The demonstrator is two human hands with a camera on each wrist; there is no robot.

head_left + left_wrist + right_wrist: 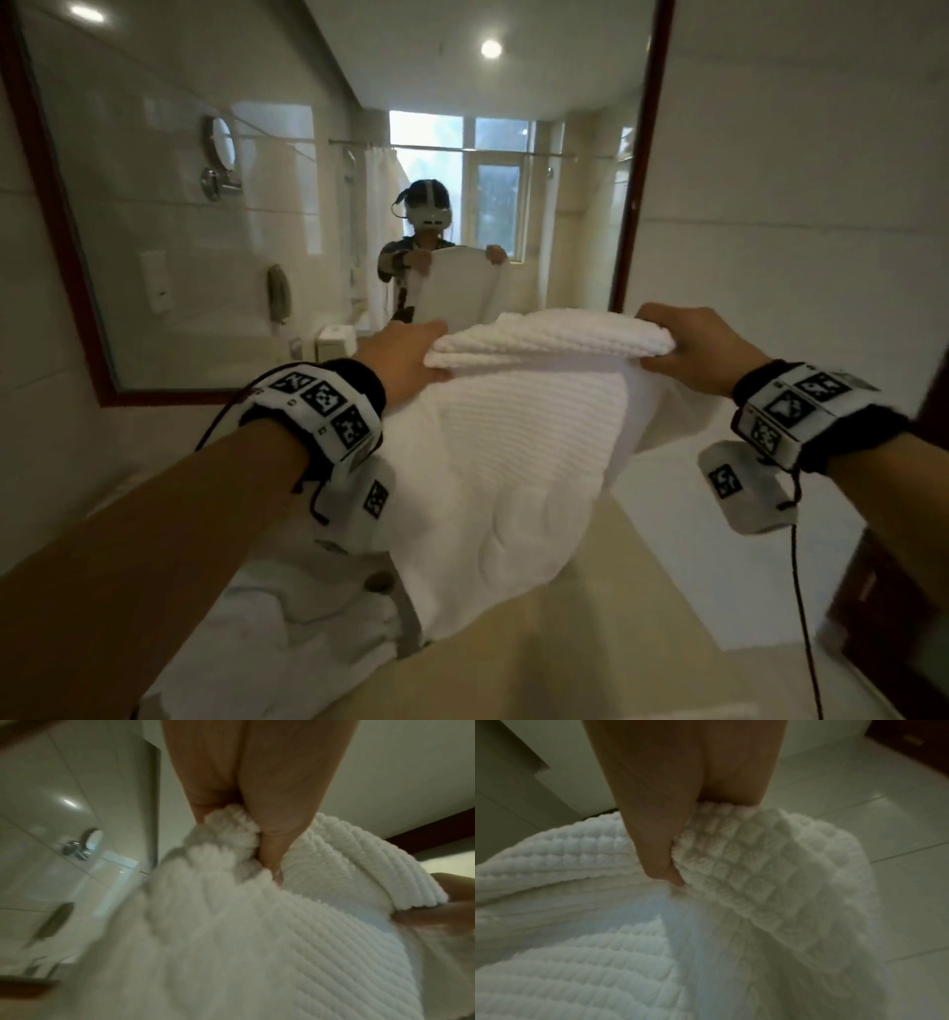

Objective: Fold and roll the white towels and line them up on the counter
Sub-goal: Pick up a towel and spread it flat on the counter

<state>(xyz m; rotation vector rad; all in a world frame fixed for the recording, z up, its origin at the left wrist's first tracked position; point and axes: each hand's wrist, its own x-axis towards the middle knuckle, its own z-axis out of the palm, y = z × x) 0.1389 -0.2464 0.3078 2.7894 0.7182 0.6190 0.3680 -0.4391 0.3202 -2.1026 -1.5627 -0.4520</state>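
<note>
A white waffle-weave towel (508,452) hangs in the air over the beige counter (590,642), doubled over along its top edge. My left hand (405,354) grips the top left corner, fingers curled round the bunched cloth (226,833). My right hand (688,344) pinches the top right corner (706,841) between thumb and fingers. The towel's lower end drapes down to the counter. More white towels (287,637) lie crumpled in a heap at the lower left, below my left forearm.
A red-framed wall mirror (328,180) stands straight ahead and reflects a person holding the towel. A round shaving mirror (221,141) and a wall phone (279,294) show in it. A small white box (336,342) sits at the counter's back. Dark wood (883,616) lies right.
</note>
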